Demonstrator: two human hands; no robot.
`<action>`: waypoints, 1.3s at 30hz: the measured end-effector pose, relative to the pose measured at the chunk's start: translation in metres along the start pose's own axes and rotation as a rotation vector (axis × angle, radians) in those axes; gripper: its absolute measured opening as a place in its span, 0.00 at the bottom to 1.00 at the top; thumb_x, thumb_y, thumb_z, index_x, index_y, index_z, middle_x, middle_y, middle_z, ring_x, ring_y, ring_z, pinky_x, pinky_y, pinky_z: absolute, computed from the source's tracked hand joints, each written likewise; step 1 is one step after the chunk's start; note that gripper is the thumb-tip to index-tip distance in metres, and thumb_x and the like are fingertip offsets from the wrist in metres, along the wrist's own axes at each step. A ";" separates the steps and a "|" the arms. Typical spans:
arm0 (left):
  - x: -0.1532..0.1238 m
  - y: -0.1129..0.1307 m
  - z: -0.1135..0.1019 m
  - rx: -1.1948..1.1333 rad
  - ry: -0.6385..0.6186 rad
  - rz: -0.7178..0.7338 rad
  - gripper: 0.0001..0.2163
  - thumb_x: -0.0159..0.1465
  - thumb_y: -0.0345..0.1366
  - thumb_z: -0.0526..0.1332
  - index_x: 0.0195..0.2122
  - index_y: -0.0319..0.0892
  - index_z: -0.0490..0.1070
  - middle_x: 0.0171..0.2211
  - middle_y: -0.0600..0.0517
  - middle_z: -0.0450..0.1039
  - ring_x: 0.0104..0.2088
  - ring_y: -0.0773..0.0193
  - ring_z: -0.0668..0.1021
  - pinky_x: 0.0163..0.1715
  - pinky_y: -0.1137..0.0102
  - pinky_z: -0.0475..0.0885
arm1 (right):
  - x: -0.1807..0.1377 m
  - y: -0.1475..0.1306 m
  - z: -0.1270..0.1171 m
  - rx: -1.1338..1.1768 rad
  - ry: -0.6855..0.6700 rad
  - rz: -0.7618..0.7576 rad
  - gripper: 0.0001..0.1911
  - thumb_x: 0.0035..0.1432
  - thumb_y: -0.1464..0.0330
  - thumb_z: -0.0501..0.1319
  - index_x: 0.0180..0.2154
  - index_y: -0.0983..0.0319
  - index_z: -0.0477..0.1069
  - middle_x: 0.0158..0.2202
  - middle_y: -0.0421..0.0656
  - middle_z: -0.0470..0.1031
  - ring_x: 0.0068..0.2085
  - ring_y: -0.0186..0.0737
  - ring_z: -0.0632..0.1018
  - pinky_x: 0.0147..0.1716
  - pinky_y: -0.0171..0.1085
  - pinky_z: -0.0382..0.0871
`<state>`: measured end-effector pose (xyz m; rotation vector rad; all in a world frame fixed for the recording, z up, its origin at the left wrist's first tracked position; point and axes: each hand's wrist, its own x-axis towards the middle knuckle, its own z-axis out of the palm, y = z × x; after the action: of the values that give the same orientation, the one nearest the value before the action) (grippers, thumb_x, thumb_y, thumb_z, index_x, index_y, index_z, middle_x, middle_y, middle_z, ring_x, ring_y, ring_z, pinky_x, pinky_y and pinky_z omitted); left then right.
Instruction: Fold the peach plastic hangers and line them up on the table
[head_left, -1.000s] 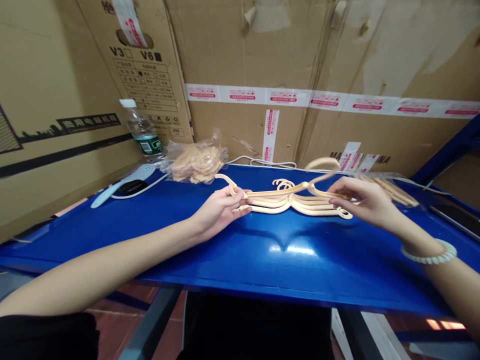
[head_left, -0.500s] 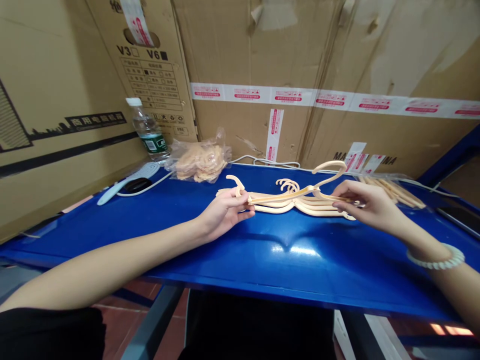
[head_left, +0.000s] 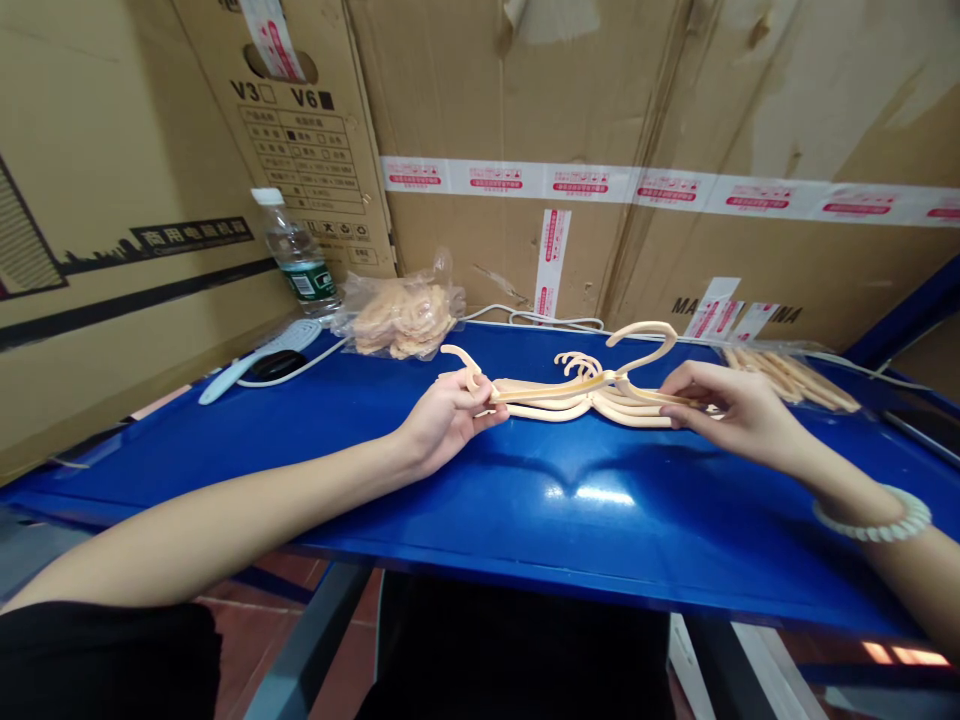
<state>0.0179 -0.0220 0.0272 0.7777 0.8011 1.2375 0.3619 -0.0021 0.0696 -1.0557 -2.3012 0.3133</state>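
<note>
Cream plastic made up the hanger [head_left: 613, 378], one in number, raised above the middle of the blue table [head_left: 420, 530], its hook upward. The left hand [head_left: 450, 425] had thumb and fingers closed on its left end and on one small curved piece [head_left: 460, 356]; whether the two were joined could not be told. The right hand [head_left: 739, 405], one beaded bracelet [head_left: 877, 515] at its wrist, had thumb and fingers pinched on the opposite arm. Directly behind lay one stack of hangers [head_left: 559, 414], partly screened by the held one; at least three hooks showed, overlap preventing an exact count. One bottle [head_left: 300, 262], one brush [head_left: 262, 357] and one black object [head_left: 277, 366] stood or lay toward the far left corner; one dark flat device [head_left: 926, 430] lay at the right edge. White cable [head_left: 324, 359] ran along the back edge, before the cardboard [head_left: 480, 100]. Two clear bags were recorded near that edge: the left bag [head_left: 409, 315] contained cream pieces, uncountable; the right bag [head_left: 795, 378], slender cream pieces, also uncountable.
</note>
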 end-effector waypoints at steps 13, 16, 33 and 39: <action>-0.001 0.001 0.001 0.031 0.048 0.002 0.07 0.59 0.20 0.62 0.26 0.37 0.68 0.28 0.50 0.73 0.28 0.66 0.77 0.33 0.70 0.77 | -0.001 0.004 0.005 -0.006 0.011 -0.030 0.17 0.65 0.51 0.64 0.35 0.57 0.73 0.33 0.45 0.79 0.32 0.46 0.80 0.30 0.41 0.74; 0.000 -0.001 -0.001 0.068 0.050 0.040 0.09 0.55 0.19 0.63 0.24 0.37 0.66 0.29 0.51 0.73 0.28 0.67 0.77 0.32 0.71 0.77 | -0.002 0.004 0.008 0.009 -0.006 -0.017 0.17 0.65 0.51 0.64 0.35 0.57 0.73 0.32 0.44 0.79 0.31 0.46 0.80 0.29 0.40 0.73; 0.006 -0.004 -0.003 -0.001 0.138 0.167 0.11 0.59 0.22 0.69 0.29 0.39 0.67 0.32 0.51 0.76 0.38 0.64 0.82 0.46 0.69 0.79 | -0.003 -0.010 0.016 0.335 -0.032 0.189 0.20 0.62 0.50 0.68 0.42 0.59 0.73 0.26 0.42 0.78 0.26 0.44 0.80 0.28 0.41 0.78; -0.024 -0.015 0.000 0.551 -0.289 0.188 0.05 0.62 0.34 0.69 0.34 0.41 0.74 0.36 0.44 0.80 0.37 0.55 0.83 0.40 0.61 0.80 | 0.000 -0.010 0.003 0.334 0.043 0.247 0.25 0.57 0.46 0.71 0.40 0.60 0.74 0.29 0.44 0.79 0.29 0.45 0.82 0.29 0.41 0.80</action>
<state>0.0223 -0.0480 0.0166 1.4719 0.8508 1.0383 0.3544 -0.0089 0.0715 -1.1563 -1.9906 0.7378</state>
